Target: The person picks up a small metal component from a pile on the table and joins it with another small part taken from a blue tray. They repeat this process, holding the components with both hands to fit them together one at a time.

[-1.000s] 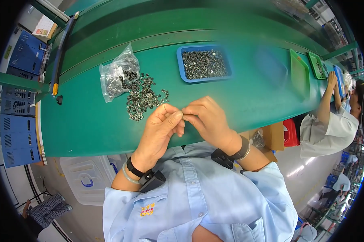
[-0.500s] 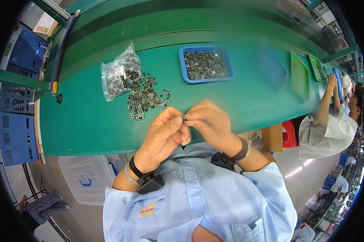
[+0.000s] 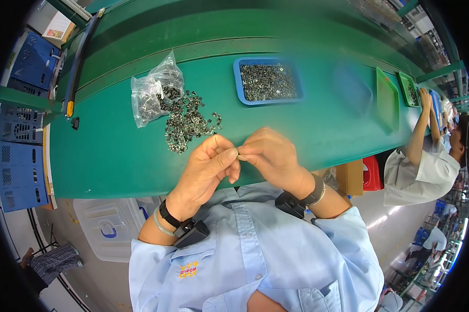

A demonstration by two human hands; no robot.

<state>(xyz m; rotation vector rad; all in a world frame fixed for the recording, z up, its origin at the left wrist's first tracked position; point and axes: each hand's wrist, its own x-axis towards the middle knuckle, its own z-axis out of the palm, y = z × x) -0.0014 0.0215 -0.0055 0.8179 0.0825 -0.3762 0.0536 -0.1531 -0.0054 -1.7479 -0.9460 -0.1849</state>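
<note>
My left hand and my right hand meet fingertip to fingertip above the near part of the green workbench. Thumb and forefinger of each are pinched together around a small dark-and-shiny metal part, which the fingertips now almost fully cover. Just beyond my left hand spreads a loose pile of small black and silver metal parts. They spill from the mouth of a clear plastic bag that holds more of them. Farther off, past my right hand, stands a blue tray filled with similar small metal pieces.
A green tray and a smaller green tray lie at the right, near a co-worker whose arms reach over the bench. Blue crates are stacked at the left. A clear lidded box sits below the bench edge.
The small part, partly visible between my fingertips before, is now mostly covered by them. My fingers have closed in slightly; both hands stay in nearly the same place.
</note>
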